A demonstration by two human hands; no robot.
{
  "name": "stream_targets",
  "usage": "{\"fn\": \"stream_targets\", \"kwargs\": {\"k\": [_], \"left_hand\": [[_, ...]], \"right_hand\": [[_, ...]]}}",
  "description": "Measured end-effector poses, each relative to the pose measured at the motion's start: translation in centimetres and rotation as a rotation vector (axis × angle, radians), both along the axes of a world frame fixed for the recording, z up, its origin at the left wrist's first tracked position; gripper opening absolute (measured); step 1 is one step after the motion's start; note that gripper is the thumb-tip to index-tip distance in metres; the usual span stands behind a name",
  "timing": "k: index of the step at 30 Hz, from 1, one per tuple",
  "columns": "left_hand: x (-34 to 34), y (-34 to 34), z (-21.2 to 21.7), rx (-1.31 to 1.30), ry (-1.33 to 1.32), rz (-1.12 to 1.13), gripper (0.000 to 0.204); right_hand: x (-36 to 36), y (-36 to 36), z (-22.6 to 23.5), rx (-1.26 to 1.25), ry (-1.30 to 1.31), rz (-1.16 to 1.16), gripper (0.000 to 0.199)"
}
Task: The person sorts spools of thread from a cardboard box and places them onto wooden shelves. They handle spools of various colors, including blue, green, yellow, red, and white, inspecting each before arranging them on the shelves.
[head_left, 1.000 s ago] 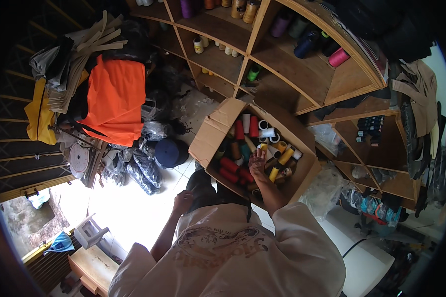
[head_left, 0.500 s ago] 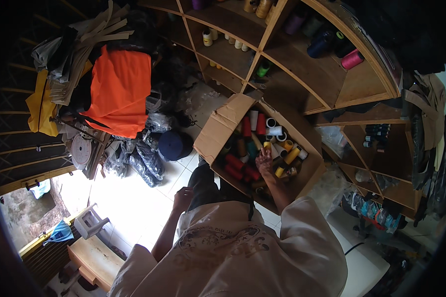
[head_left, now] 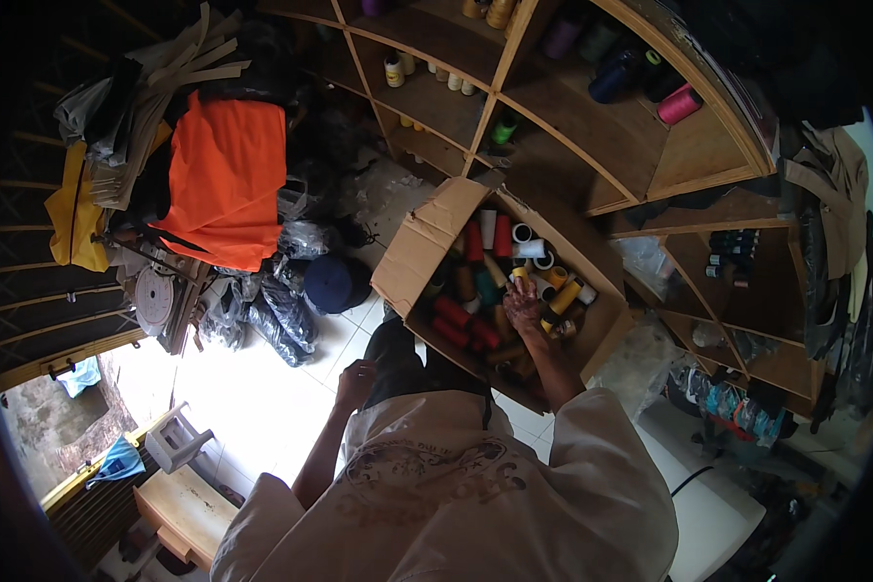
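Observation:
An open cardboard box full of thread spools stands in front of me, its left flap folded outward. My right hand reaches down into it, fingers closed at a small yellow thread spool. Around that hand lie red spools, a white cone, a teal spool and a larger yellow spool. Beside my thigh my left hand hangs with curled fingers, and nothing shows in it.
Wooden shelves with thread cones curve behind the box and along the right. Orange fabric drapes over a pile at the left, above plastic-wrapped bundles and a dark blue roll. A grey stool stands lower left.
My right hand has shifted slightly within the box, and the small yellow spool now sits at its fingertips. The whole view has moved a little; my left hand stays by my thigh.

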State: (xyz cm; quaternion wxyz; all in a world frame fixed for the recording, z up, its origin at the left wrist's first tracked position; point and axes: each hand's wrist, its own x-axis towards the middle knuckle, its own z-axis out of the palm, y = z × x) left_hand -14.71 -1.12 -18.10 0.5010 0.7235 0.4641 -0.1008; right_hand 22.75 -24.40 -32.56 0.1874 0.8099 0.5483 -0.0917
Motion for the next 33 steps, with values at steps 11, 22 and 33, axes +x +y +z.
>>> {"fn": "stream_targets", "kwargs": {"k": [11,22,33], "left_hand": [[1.5,-0.3,-0.2,-0.022,0.063,-0.024,0.021],[12.3,-0.3,5.4,-0.268,-0.532,-0.101,0.029],[20.3,-1.6,18.8,-0.903,-0.532,-0.11,0.061]], "right_hand": [[-0.9,-1.0,4.9,0.268,0.036,-0.156,0.023],[-0.4,1.5,18.8,0.656,0.887,-0.479,0.033],[-3.7,6.0,32.2,1.176,1.637,-0.797,0.028]]}}
